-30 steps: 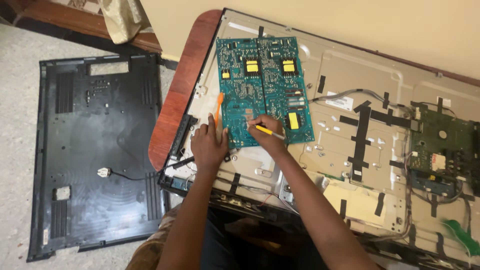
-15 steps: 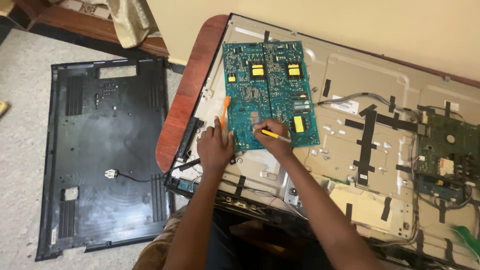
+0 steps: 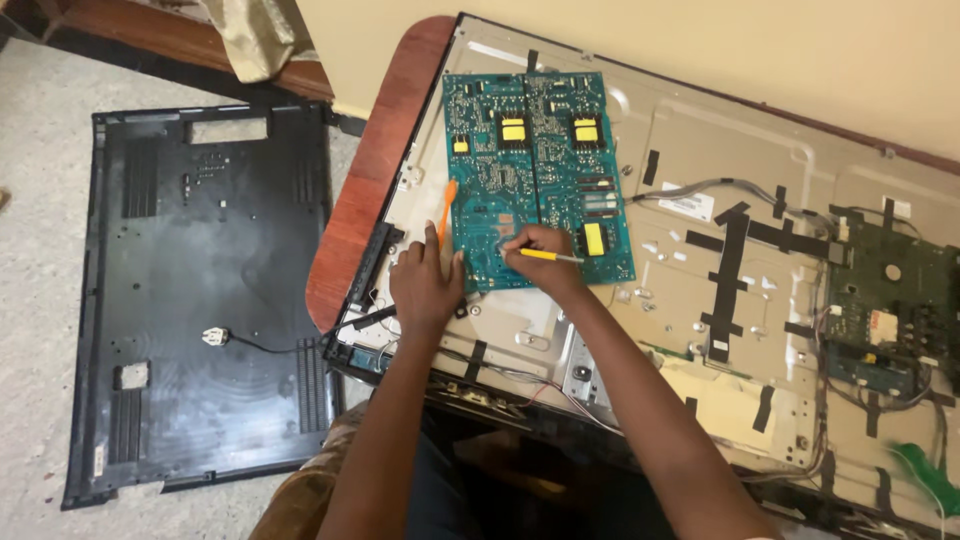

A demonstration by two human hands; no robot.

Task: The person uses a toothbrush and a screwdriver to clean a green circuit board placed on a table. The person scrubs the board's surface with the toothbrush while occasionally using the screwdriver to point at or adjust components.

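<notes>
A teal-green circuit board (image 3: 535, 170) lies solder side up on the metal back of an opened flat-screen set (image 3: 700, 300). My left hand (image 3: 425, 285) rests flat at the board's lower left corner, fingers by a slim orange tool (image 3: 446, 208) that lies along the board's left edge. My right hand (image 3: 540, 255) sits on the board's lower part and grips a thin yellow tool (image 3: 545, 256) like a pen, its tip pointing right. Whether the left hand grips the orange tool is unclear.
The set lies on a red-brown table (image 3: 370, 200). A second green board (image 3: 890, 300) with wires sits at the right. Black tape strips (image 3: 730, 270) cross the metal panel. The black plastic back cover (image 3: 200, 290) lies on the floor at left.
The view has shifted slightly, so everything sits a little further right in frame. Both hands stay at the board's lower edge with the same tools.
</notes>
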